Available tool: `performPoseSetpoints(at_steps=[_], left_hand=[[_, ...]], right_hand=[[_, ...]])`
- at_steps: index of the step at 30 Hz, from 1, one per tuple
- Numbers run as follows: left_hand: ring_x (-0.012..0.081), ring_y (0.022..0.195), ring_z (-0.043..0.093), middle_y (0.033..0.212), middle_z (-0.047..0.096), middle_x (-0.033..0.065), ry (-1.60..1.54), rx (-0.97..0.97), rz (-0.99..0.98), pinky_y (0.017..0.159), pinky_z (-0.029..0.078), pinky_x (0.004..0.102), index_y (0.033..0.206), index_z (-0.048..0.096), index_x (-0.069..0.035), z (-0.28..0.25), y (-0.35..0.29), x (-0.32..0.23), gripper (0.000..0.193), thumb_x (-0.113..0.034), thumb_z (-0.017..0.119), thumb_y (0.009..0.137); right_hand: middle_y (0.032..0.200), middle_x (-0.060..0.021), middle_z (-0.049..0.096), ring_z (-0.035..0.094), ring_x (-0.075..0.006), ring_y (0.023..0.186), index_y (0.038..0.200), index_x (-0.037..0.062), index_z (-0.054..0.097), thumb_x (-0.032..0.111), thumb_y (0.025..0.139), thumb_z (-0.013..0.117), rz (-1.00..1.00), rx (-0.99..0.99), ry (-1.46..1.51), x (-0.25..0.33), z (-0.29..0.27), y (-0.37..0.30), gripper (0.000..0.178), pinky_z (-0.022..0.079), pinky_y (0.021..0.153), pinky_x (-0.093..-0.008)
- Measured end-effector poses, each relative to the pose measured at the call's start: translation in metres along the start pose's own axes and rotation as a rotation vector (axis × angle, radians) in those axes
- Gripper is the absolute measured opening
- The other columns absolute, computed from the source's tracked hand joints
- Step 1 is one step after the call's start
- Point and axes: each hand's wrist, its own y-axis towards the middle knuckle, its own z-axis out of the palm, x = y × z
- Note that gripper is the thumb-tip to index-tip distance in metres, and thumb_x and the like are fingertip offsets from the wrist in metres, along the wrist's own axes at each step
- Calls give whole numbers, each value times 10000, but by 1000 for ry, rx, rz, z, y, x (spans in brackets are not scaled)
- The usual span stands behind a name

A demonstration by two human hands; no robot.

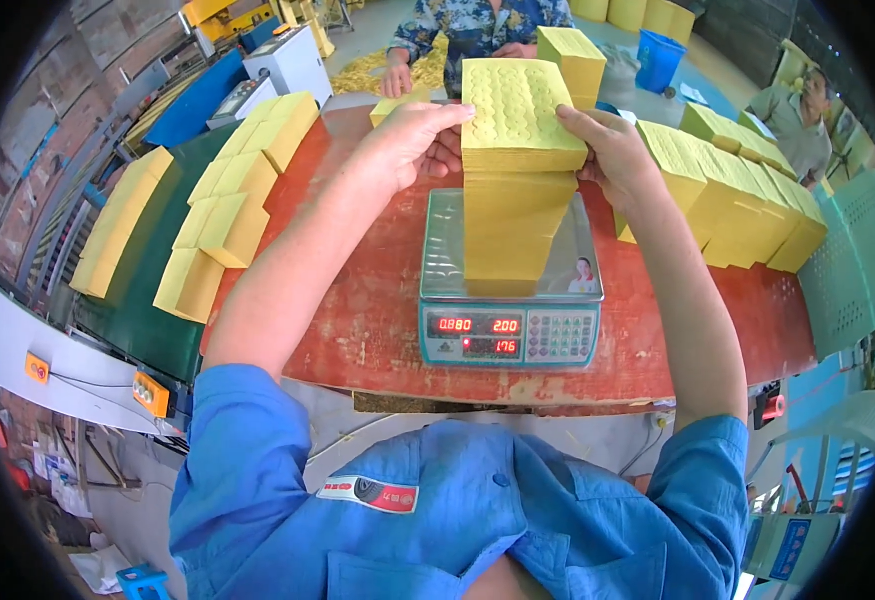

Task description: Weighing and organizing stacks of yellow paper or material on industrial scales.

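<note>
1 o'clock: paper stack (520, 200) looks matt, top embossed | 12: scale pan (444, 250), glossy metal | 4: scale housing (511, 360), smooth plastic | 8: tabletop (348, 350), scuffed | 6: shirt (458, 520), matt cloth

Yellow stack (518, 220) with scalloped pattern, teal scale (510, 352), red tabletop (368, 310), blue shirt (258, 480), blue camouflage sleeve (418, 36)

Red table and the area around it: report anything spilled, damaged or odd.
Two things stand out: loose yellow scraps lie heaped beyond the red table, untidy against the neat yellow stacks at right; and the tabletop shows pale, scuffed patches, as if worn.
</note>
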Motion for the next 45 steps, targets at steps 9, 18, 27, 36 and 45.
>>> performPoseSetpoints(at_steps=[9, 18, 27, 36, 45], left_hand=[[103, 508, 607, 729, 682, 46, 16, -12, -2, 395, 421, 201, 969, 658, -55, 2, -5, 0, 314, -348, 705, 865], [88, 492, 595, 689, 675, 45, 43, -56, 1, 411, 417, 187, 894, 673, -58, 3, -5, 7, 305, -363, 677, 878], [111, 825, 631, 1006, 682, 67, 154, -210, 163, 671, 484, 256, 1086, 641, -41, 15, -2, 20, 421, -431, 627, 928], [250, 1179, 567, 1345, 564, 116, -614, 140, 176, 976, 468, 407, 1370, 496, -58, 35, 36, 49, 760, -676, 367, 948], [291, 1275, 500, 1423, 505, 105, -829, 95, 68, 1087, 381, 454, 1418, 455, -87, 40, 41, 50, 641, -560, 312, 1010]], right_hand=[[702, -11, 569, 491, -72, 524, 996, -43, 680, 325, 869, 713, -6, -69, -75, -1, 2, -6, 391, 529, 536, -262], [799, -49, 605, 555, -85, 582, 1145, -51, 625, 340, 858, 712, -85, -73, -89, -7, 5, -8, 493, 561, 569, -294], [1073, -118, 651, 633, -180, 948, 1312, -19, 534, 416, 900, 631, -141, -139, -156, -25, -3, 4, 607, 517, 790, -323], [1245, -113, 603, 596, -225, 1108, 1316, 48, 536, 527, 953, 494, 22, -326, 320, -60, 3, 46, 603, 478, 905, -381], [1327, -143, 527, 513, -224, 1168, 1383, 71, 478, 570, 964, 440, 22, -90, 573, -66, 24, 53, 653, 429, 974, -384]])
